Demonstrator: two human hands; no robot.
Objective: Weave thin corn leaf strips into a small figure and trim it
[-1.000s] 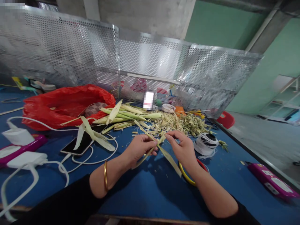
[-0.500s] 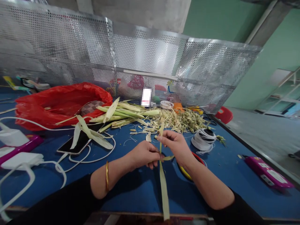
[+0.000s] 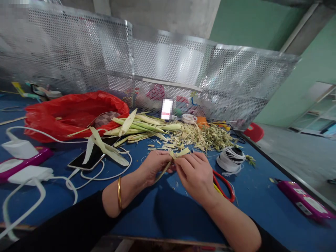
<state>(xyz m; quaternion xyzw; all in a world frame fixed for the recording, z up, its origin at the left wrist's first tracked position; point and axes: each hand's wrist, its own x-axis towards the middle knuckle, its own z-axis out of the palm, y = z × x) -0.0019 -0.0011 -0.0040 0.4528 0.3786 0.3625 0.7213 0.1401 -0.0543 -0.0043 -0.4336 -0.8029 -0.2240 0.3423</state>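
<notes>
My left hand (image 3: 157, 166) and my right hand (image 3: 195, 176) meet over the middle of the blue table, fingers closed on a pale, husk-like leaf strip (image 3: 183, 152). Short ends of it stick up above the fingertips, and a narrow length slants down under my left hand. The fold between the fingers is mostly hidden. Partly covered by my right forearm lies a red and yellow looped handle (image 3: 227, 187). Just beyond the hands are a heap of cut leaf scraps (image 3: 195, 134) and a bundle of long pale-green leaves (image 3: 141, 126). A spool of white cord (image 3: 231, 160) stands to the right.
On the left sit a red plastic bag (image 3: 52, 119), a phone (image 3: 86, 157) with leaf strips over it, white cables and a charger (image 3: 30, 174). A purple power strip (image 3: 301, 199) lies near the right table edge. Perforated metal sheeting (image 3: 168, 63) rises behind.
Both hands have come together higher up, and my right hand has turned palm down. The long tail of the strip that hung toward the table's front edge no longer shows there.
</notes>
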